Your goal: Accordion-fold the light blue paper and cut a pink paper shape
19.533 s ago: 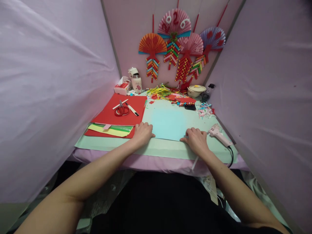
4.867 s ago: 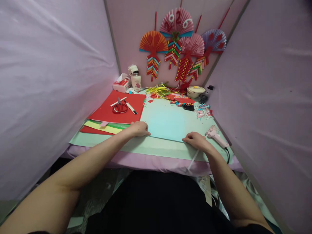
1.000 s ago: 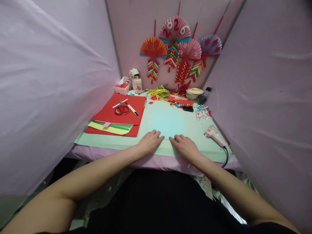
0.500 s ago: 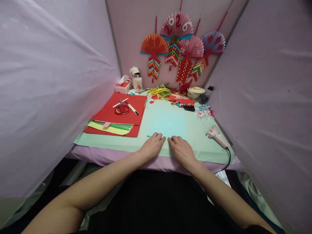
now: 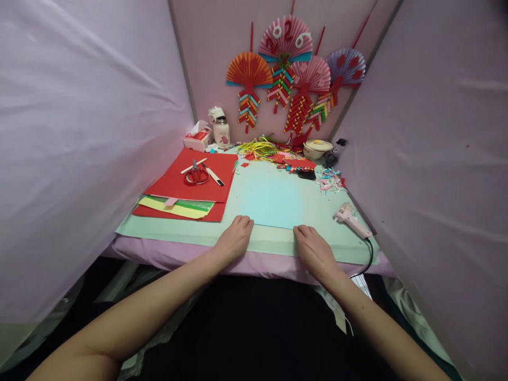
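Observation:
A light blue sheet of paper lies flat on the pale green table cover. At its near left corner, my left hand has its fingers pressed together on the paper's edge. My right hand pinches the near right corner in the same way. Between the two hands the near edge runs as a straight, slightly darker line. The fingertips partly hide both corners.
Red sheets to the left carry scissors and a cutter. A glue gun with a black cord lies to the right. Paper scraps, a lidded bowl and a bottle stand farther back.
My hands have moved apart along the paper's near edge, the left hand leftward and the right hand rightward, from close together at its middle out to the corners.

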`<state>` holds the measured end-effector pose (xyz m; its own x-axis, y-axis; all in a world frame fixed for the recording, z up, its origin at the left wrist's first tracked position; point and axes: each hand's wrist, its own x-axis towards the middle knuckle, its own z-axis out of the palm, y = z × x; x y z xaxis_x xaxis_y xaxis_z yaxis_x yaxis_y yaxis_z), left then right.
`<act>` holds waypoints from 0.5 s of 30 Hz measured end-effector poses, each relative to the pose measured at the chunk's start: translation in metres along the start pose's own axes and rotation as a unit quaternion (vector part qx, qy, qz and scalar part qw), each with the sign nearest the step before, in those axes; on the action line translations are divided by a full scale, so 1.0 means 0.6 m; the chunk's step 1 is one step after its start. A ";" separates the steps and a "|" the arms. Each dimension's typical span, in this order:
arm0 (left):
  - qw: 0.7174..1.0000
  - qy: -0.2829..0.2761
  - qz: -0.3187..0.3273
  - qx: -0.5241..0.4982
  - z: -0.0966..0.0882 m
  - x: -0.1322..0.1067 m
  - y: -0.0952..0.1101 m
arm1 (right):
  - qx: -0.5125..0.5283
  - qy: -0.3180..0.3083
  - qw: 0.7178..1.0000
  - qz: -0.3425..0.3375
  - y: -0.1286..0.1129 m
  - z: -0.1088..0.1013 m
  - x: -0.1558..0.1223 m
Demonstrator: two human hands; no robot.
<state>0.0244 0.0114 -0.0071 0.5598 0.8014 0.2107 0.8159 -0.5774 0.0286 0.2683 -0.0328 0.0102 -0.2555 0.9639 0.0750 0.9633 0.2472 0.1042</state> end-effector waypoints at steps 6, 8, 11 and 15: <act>0.998 0.012 -0.024 -0.056 -0.004 0.000 -0.001 | 0.009 0.017 1.000 -0.011 0.009 0.009 0.000; 0.998 0.005 -0.018 -0.067 -0.007 0.001 -0.005 | 0.019 0.017 1.000 -0.018 0.015 0.010 0.000; 0.997 0.000 -0.001 -0.081 -0.009 0.004 -0.017 | 0.053 0.022 0.998 -0.034 0.029 0.013 0.005; 0.995 0.018 0.015 -0.099 -0.009 0.005 -0.035 | 0.056 0.025 0.997 -0.053 0.054 0.016 0.022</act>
<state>0.0082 0.0248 -0.0017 0.5754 0.7787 0.2500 0.7521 -0.6239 0.2124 0.2969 -0.0109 0.0053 -0.3570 0.9264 0.1200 0.9332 0.3593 0.0023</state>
